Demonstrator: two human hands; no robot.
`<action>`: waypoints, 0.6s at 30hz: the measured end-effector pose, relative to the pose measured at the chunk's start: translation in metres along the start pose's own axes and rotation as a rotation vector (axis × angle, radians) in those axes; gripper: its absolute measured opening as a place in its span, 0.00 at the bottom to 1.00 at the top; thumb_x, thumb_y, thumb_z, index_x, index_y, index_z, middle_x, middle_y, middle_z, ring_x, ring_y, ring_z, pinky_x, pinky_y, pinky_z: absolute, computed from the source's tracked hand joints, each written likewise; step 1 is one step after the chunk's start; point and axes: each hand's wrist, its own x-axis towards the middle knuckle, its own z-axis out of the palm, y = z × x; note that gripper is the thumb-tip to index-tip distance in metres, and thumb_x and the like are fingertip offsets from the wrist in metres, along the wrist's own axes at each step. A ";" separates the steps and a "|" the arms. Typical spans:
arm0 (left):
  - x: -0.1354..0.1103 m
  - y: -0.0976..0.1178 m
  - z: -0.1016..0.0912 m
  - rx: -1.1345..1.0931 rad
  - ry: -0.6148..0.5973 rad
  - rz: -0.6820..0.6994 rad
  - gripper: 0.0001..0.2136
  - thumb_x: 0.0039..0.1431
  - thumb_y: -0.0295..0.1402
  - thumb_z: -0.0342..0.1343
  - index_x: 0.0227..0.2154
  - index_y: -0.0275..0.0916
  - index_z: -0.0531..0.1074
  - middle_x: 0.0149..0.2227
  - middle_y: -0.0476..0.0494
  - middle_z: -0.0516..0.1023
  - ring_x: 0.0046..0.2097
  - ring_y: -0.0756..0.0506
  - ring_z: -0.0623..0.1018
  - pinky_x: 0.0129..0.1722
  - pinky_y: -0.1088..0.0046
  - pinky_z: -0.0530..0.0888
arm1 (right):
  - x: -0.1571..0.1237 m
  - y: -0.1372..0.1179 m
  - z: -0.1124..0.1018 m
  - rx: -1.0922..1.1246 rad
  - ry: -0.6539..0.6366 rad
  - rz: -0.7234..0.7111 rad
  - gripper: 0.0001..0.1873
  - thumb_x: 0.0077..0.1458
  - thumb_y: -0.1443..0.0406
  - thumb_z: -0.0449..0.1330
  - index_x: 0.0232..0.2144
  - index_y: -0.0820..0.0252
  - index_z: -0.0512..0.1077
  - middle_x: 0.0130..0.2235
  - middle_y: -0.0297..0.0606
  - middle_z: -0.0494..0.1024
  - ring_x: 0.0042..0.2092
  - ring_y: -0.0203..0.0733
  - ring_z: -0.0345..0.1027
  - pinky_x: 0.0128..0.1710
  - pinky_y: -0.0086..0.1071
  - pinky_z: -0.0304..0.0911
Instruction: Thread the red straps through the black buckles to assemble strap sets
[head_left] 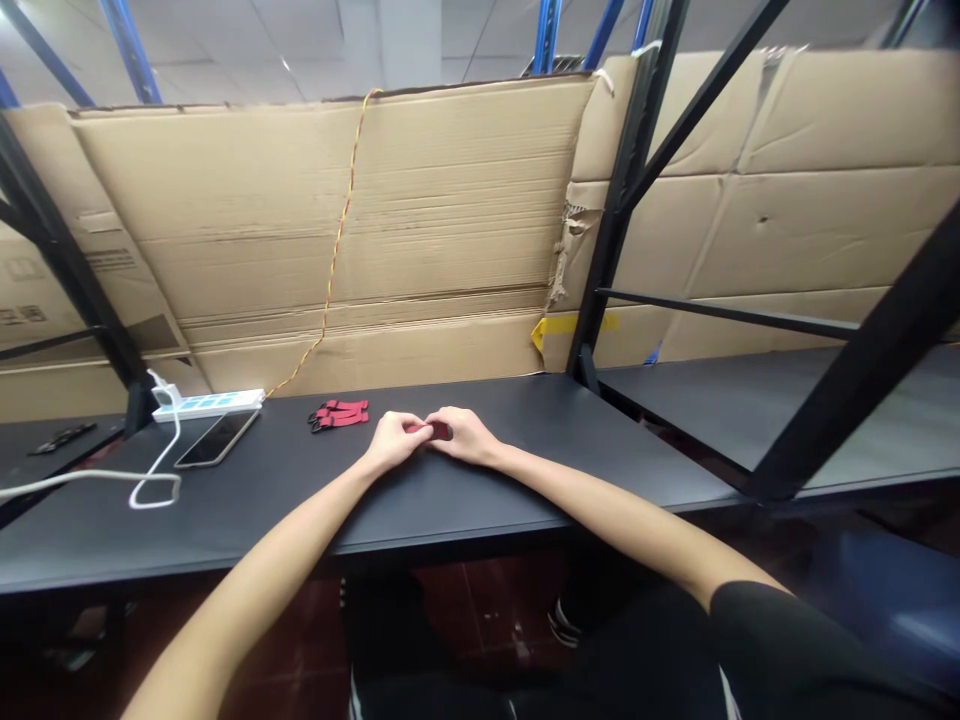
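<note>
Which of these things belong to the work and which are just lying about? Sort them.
Work: red piece pinched between left hand and right hand; red straps with black clips.
Lying about: smartphone; white power strip; white cable.

One left hand (394,442), one right hand (465,435), one red item (439,430), one red strap bundle (337,414), one smartphone (216,439), one power strip (208,404).

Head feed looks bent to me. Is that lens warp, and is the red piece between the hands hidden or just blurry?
Head view: wide-angle warp bends the front edge of the black tabletop and slants the black shelf uprights; light is soft and even, with faint sheen on the smartphone; the red piece is mostly hidden, not blurred, by the left hand and right hand.
</note>
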 end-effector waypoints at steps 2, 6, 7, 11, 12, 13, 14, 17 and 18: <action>0.000 -0.001 0.000 -0.016 0.031 -0.011 0.13 0.49 0.40 0.58 0.28 0.34 0.80 0.26 0.43 0.80 0.30 0.46 0.75 0.31 0.74 0.70 | 0.000 0.000 0.000 0.005 0.012 0.002 0.10 0.50 0.63 0.64 0.37 0.59 0.75 0.34 0.38 0.77 0.34 0.39 0.68 0.36 0.31 0.62; 0.000 -0.001 0.001 -0.046 -0.005 -0.028 0.13 0.49 0.40 0.58 0.26 0.34 0.79 0.24 0.44 0.79 0.29 0.47 0.75 0.31 0.74 0.70 | 0.000 -0.002 0.001 0.002 0.007 -0.001 0.10 0.50 0.63 0.64 0.36 0.60 0.75 0.33 0.38 0.77 0.34 0.40 0.68 0.36 0.32 0.62; 0.000 -0.001 0.001 -0.054 -0.026 -0.029 0.13 0.49 0.40 0.58 0.26 0.34 0.79 0.24 0.44 0.79 0.28 0.47 0.75 0.30 0.74 0.70 | -0.001 -0.002 0.001 -0.002 0.000 -0.002 0.10 0.50 0.64 0.64 0.36 0.60 0.75 0.33 0.38 0.77 0.34 0.40 0.68 0.36 0.32 0.62; 0.000 0.000 0.001 -0.099 -0.057 -0.041 0.13 0.48 0.41 0.59 0.26 0.34 0.79 0.24 0.45 0.78 0.27 0.48 0.74 0.29 0.73 0.70 | 0.000 -0.005 -0.001 -0.014 -0.020 -0.020 0.09 0.52 0.64 0.63 0.38 0.59 0.74 0.34 0.39 0.76 0.36 0.41 0.68 0.38 0.33 0.62; 0.000 0.000 0.000 -0.113 -0.043 -0.055 0.13 0.47 0.41 0.60 0.26 0.34 0.78 0.23 0.45 0.78 0.26 0.48 0.74 0.29 0.73 0.70 | 0.000 -0.005 -0.002 -0.014 -0.023 -0.022 0.09 0.52 0.64 0.63 0.38 0.59 0.74 0.34 0.39 0.76 0.36 0.41 0.68 0.38 0.33 0.62; 0.000 0.001 0.000 -0.129 -0.023 -0.071 0.13 0.47 0.41 0.60 0.26 0.34 0.78 0.23 0.45 0.78 0.26 0.48 0.74 0.29 0.73 0.70 | 0.001 -0.006 -0.003 -0.011 -0.023 -0.020 0.09 0.52 0.63 0.63 0.38 0.59 0.74 0.34 0.38 0.76 0.35 0.41 0.68 0.37 0.33 0.62; 0.000 0.001 0.000 -0.148 -0.002 -0.086 0.13 0.46 0.41 0.61 0.27 0.34 0.78 0.24 0.44 0.78 0.27 0.48 0.74 0.29 0.73 0.70 | 0.001 -0.006 -0.003 -0.006 -0.022 -0.015 0.09 0.53 0.63 0.62 0.38 0.59 0.73 0.33 0.38 0.75 0.35 0.40 0.67 0.37 0.32 0.62; 0.000 0.001 -0.001 -0.179 0.032 -0.114 0.13 0.45 0.41 0.62 0.27 0.34 0.78 0.25 0.44 0.79 0.27 0.47 0.75 0.30 0.73 0.70 | 0.002 -0.006 -0.003 0.022 -0.015 0.001 0.10 0.52 0.62 0.63 0.37 0.59 0.73 0.32 0.37 0.74 0.34 0.39 0.66 0.36 0.32 0.61; 0.000 0.000 -0.001 -0.177 0.028 -0.114 0.13 0.44 0.41 0.63 0.26 0.34 0.77 0.24 0.44 0.79 0.27 0.47 0.75 0.29 0.73 0.70 | 0.002 -0.005 -0.003 0.034 -0.015 0.001 0.10 0.52 0.62 0.63 0.37 0.59 0.73 0.33 0.37 0.74 0.34 0.39 0.66 0.36 0.32 0.61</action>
